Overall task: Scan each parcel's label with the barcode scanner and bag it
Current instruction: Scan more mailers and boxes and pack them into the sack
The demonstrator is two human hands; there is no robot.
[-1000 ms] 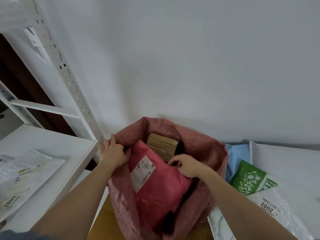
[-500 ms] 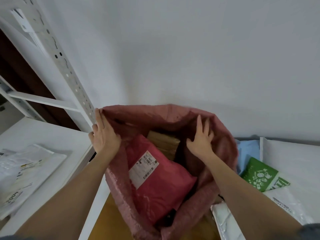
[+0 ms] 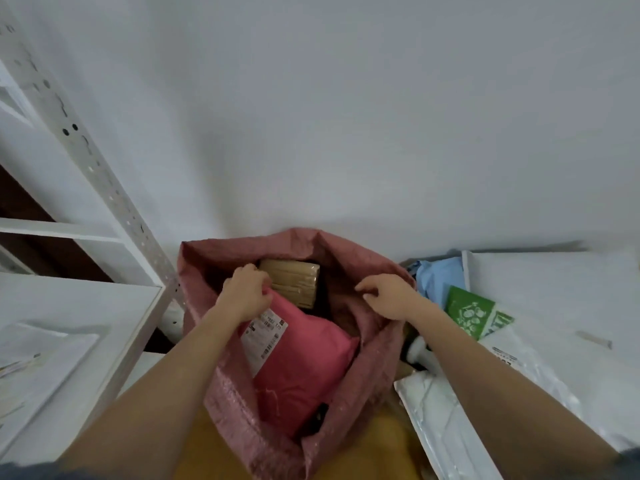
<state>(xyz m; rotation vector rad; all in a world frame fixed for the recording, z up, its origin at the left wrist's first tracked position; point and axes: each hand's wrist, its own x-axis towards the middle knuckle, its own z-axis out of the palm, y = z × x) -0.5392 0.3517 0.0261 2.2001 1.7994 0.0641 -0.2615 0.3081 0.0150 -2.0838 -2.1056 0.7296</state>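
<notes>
A large dusty-pink woven sack (image 3: 221, 403) stands open below me against the white wall. Inside it lies a pink mailer parcel (image 3: 304, 368) with a white barcode label (image 3: 265, 336), and behind it a brown taped cardboard parcel (image 3: 292, 280). My left hand (image 3: 244, 296) is inside the sack and grips the pink mailer's top edge with curled fingers. My right hand (image 3: 389, 299) grips the sack's right rim. No barcode scanner is in view.
A white metal shelf (image 3: 86, 306) on the left holds white mailers (image 3: 34, 368). On the right lie a blue mailer (image 3: 438, 277), a green printed mailer (image 3: 469, 311) and white plastic mailers (image 3: 446, 420). Something yellow (image 3: 377, 448) lies under the sack.
Both hands dropped from the raised back rim. The left hand moved into the sack and took hold of the pink mailer; the right hand shifted to the right rim. The sack's mouth sank lower.
</notes>
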